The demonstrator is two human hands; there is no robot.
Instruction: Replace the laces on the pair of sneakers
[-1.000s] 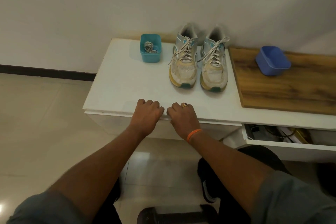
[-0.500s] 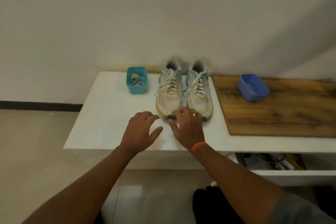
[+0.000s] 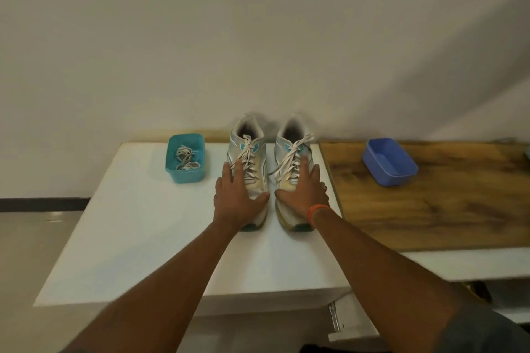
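1. I count two sneakers side by side on the white tabletop [image 3: 137, 226], toes toward me and heels near the wall: the left sneaker [image 3: 252, 163] and the right sneaker [image 3: 289, 163], both still threaded with white laces [image 3: 248, 157].
2. I count two small tubs. The teal tub [image 3: 185, 173] stands left of the sneakers on the white top and holds a coil of spare laces [image 3: 185, 158]. The blue tub [image 3: 389, 161] sits well to the right on a wooden board [image 3: 430, 209].
3. My left hand [image 3: 238, 200] lies over the toe of the left sneaker, fingers [image 3: 228, 173] extended along its outer side and thumb across the toe cap, cupping it rather than clenching.
4. My right hand [image 3: 305, 195], with an orange band [image 3: 315, 210] at the wrist, lies the same way on the right sneaker, fingers spread flat along its outer side.
5. I see one pair of forearms, bare.
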